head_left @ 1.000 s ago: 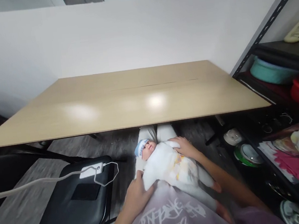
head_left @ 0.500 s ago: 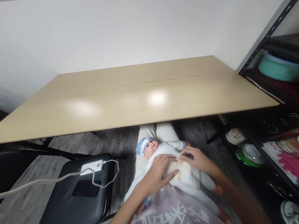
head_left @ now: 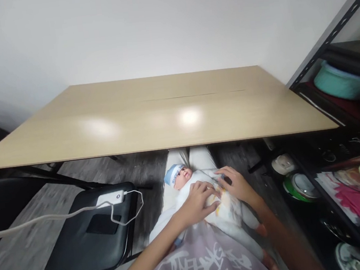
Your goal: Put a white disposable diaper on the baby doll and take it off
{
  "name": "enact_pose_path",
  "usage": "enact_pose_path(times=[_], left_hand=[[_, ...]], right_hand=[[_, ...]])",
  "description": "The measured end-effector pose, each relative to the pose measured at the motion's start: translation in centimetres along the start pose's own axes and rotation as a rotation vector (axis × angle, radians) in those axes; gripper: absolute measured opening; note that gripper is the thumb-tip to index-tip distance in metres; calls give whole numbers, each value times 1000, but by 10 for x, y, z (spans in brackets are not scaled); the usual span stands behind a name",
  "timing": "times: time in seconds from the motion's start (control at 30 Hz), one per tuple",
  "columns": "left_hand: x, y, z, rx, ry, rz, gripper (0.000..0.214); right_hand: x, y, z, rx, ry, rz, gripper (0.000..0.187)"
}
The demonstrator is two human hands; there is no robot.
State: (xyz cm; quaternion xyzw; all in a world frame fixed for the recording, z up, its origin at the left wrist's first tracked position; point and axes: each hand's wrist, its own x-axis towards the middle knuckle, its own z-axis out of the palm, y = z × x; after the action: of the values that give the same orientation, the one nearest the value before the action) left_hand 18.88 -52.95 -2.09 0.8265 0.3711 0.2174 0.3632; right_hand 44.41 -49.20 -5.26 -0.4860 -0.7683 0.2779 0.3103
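Observation:
A baby doll (head_left: 182, 177) in a blue and white cap and white clothes lies across my lap, its head toward the left and its feet toward the lower right. Over its middle is a white patterned piece (head_left: 226, 206) with yellow and orange marks; I cannot tell if it is a diaper or a cloth. My left hand (head_left: 198, 203) rests on the doll's front, fingers apart and slightly bent, beside the patterned piece. Across from it, my right hand (head_left: 238, 184) is at the far side of the doll's body, thumb and fingers apart. The doll's near arm is mostly hidden.
A wooden table (head_left: 165, 123) spans the front, its near edge above my knees. To the left, a black chair (head_left: 83, 252) carries a white power bank (head_left: 110, 198) with a cable, and a dark phone (head_left: 104, 224). A dark shelf rack (head_left: 329, 42) with basins and bowls stands right.
My right hand has lifted a little and its fingers have spread. My left hand has shifted slightly right, its fingers more bent. The doll stays on my lap; the view has tilted slightly down.

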Motion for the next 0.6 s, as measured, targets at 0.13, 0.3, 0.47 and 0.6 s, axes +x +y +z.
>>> enact_pose_path(times=[0.13, 0.3, 0.47, 0.6], left_hand=[[2, -1, -1, -37, 47, 9, 18], [-22, 1, -25, -202, -52, 70, 28], [-46, -4, -37, -300, -242, 181, 32], [-4, 0, -16, -39, -230, 272, 36]], right_hand=[[1, -32, 1, 115, -197, -91, 29], [-9, -44, -15, 17, -296, -62, 40], [-42, -35, -58, -41, -556, 175, 47], [-70, -26, -61, -29, -669, 410, 44]])
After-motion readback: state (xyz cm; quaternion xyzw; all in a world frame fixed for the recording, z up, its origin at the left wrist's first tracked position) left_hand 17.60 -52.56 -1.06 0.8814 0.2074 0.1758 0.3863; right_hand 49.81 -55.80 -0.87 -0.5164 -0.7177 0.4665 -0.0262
